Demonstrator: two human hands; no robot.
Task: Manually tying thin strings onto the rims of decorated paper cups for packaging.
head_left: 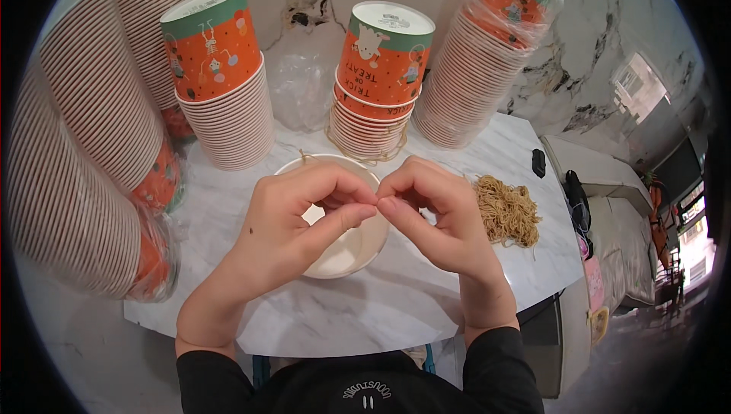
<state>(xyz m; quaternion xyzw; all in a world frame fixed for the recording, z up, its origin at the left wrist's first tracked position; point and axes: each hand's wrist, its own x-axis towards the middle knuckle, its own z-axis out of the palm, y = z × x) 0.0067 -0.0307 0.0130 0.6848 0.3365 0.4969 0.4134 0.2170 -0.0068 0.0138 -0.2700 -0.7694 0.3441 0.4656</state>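
Observation:
My left hand (293, 220) and my right hand (442, 220) meet fingertip to fingertip, thumbs and forefingers pinched together. Whatever lies between those tips is too small to make out. Beneath them on the table is a white paper bucket (346, 260), its pale inside facing up and partly covered by my hands. A bit of tan cord (305, 156) shows at the bucket's far rim. To the right of my right hand lies a heap of tan cords (509, 212).
Behind the bucket stand upside-down stacks of orange-and-green paper buckets, one at left (221, 79) and one in the middle (384, 56), with cord around its base. A plastic-wrapped stack (480, 63) stands farther right. Bagged stacks (99, 94) crowd the left. A small black object (538, 163) lies near the table's right edge.

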